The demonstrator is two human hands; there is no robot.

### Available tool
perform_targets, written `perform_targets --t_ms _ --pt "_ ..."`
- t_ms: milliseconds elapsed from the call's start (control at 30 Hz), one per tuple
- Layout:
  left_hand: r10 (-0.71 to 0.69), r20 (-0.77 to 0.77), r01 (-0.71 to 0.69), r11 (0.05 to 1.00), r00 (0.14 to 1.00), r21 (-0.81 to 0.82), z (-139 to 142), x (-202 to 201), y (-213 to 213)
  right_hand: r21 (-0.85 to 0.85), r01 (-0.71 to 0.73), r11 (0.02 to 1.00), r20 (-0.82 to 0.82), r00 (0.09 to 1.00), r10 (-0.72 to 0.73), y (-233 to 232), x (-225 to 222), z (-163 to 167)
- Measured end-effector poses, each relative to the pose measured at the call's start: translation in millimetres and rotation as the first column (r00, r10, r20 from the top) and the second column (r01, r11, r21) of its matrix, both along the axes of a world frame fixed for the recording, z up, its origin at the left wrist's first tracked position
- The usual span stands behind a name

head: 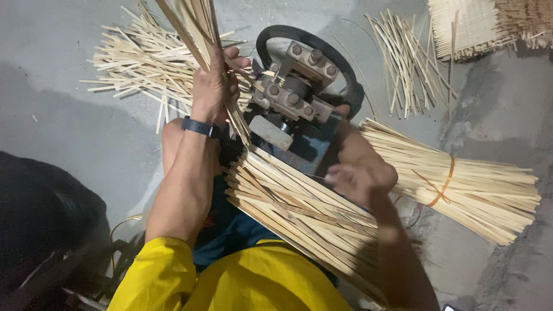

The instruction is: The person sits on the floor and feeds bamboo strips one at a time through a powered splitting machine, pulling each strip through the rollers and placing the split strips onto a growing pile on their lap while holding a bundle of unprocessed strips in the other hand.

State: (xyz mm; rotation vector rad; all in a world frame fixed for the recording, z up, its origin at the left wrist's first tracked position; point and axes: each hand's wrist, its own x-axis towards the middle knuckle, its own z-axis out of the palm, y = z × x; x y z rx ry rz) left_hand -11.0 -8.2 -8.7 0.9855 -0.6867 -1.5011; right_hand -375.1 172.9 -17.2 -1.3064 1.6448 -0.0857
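- Left hand: closed around a sheaf of thin pale bamboo strips, gripped at the lower part; the strips fan upward out of the top of the view, and a few ends run down past the fist toward the machine. A dark wristband sits on the wrist.
- Right hand: blurred, fingers curled loosely over the stack on the lap; whether it pinches a strip cannot be told.
- Stack of flat bamboo slats: lies across the person's lap, slanting from the machine down to the lower right, under the right hand.
- Small dark metal machine with bolted grey clamp blocks and a black ring-shaped wheel: stands on the grey concrete floor just ahead of the knees, between the two hands.
- Bundle of pale bamboo sticks tied with an orange band: on the floor, right of the right hand.
- Loose scatter of strips: on the floor behind the left hand; a smaller pile lies upper right.
- Yellow sleeves: cover the upper arms.
- Handling, as judged: the strips look light, springy and splintery, likely to slip apart; a firm grip low on the sheaf keeps them together.
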Motion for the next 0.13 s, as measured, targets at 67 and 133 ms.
perform_targets --t_ms 67,133 --pt "0.018 0.049 -0.017 1.0 0.999 -0.018 -2.3 2.1 -1.6 -0.146 -0.063 0.987 0.261 0.96 0.099 15.7 5.6 -27.7" --pt "0.053 0.091 -0.053 0.999 0.994 0.002 -5.5 3.5 -5.9 -0.211 -0.051 0.976 0.312 0.943 0.117 28.0 -3.1 -53.9"
